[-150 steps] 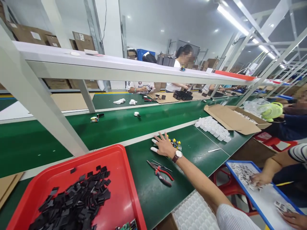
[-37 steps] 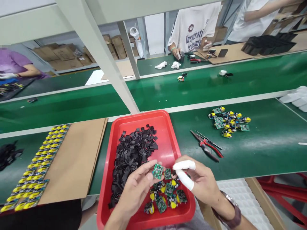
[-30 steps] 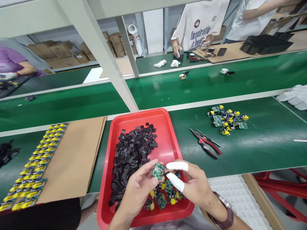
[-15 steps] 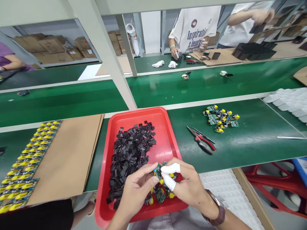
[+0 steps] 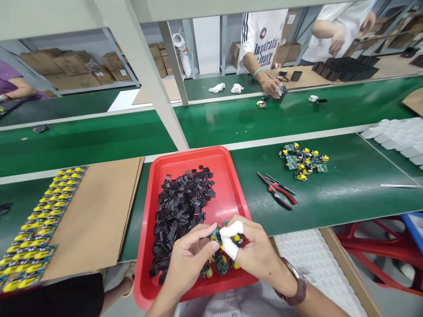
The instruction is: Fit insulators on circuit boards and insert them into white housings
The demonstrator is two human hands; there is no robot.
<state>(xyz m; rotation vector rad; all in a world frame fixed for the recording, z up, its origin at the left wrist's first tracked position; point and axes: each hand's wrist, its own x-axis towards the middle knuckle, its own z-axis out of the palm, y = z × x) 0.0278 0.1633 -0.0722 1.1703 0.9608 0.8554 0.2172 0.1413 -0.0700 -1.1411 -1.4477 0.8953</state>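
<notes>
The fingers point(image 5: 202, 232) of the left hand point(image 5: 182, 257) are pinched on a small circuit board point(image 5: 217, 234), held nearly edge-on and upright above the red tray point(image 5: 228, 200); just to its right, the white-covered fingertips point(image 5: 233, 228) of the right hand point(image 5: 256, 252) are bunched narrow, any held part hidden.

I see two white, snug finger covers point(image 5: 233, 228) on the thumb and index finger of the right hand point(image 5: 249, 244). That wrist wears a wristwatch point(image 5: 299, 292) with a brown strap and silvery case. The left hand point(image 5: 190, 255) is bare. Below the near edge of the red tray point(image 5: 214, 289), I make out grey, finely striped clothing point(image 5: 236, 303).
</notes>
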